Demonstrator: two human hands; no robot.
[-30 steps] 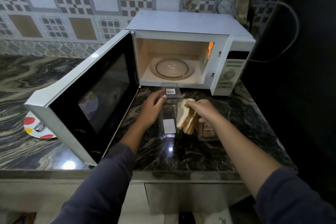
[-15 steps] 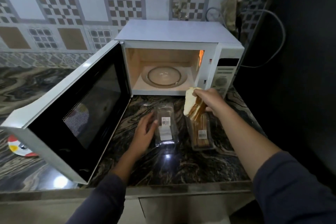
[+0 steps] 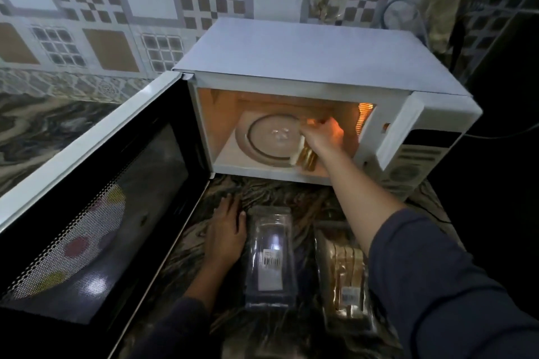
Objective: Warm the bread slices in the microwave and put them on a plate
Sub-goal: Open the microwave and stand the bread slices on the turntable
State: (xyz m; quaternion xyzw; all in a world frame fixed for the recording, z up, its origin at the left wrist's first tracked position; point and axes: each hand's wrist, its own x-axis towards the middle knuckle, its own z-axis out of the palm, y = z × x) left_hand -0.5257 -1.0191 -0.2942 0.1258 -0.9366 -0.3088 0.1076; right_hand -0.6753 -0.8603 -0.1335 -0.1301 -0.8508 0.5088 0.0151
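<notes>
The white microwave (image 3: 306, 52) stands with its door (image 3: 96, 207) swung wide to the left and its inside lit orange. My right hand (image 3: 322, 137) is inside the cavity, gripping a few bread slices (image 3: 304, 157) at the right edge of the glass turntable (image 3: 268, 140). My left hand (image 3: 226, 234) lies flat on the dark marble counter (image 3: 189, 242), fingers spread, beside an empty clear plastic lid (image 3: 269, 256). To the right of it sits a clear bread container (image 3: 345, 274) with more slices, partly hidden by my right sleeve.
A plate with coloured spots shows dimly through the door's mesh window (image 3: 87, 245). A patterned tile wall (image 3: 145, 9) runs behind. A cable (image 3: 495, 134) hangs at the microwave's right, next to a dark area.
My right hand has carried the bread slices up from the container and into the microwave cavity. My left hand has let go of the clear lid and now rests flat beside it.
</notes>
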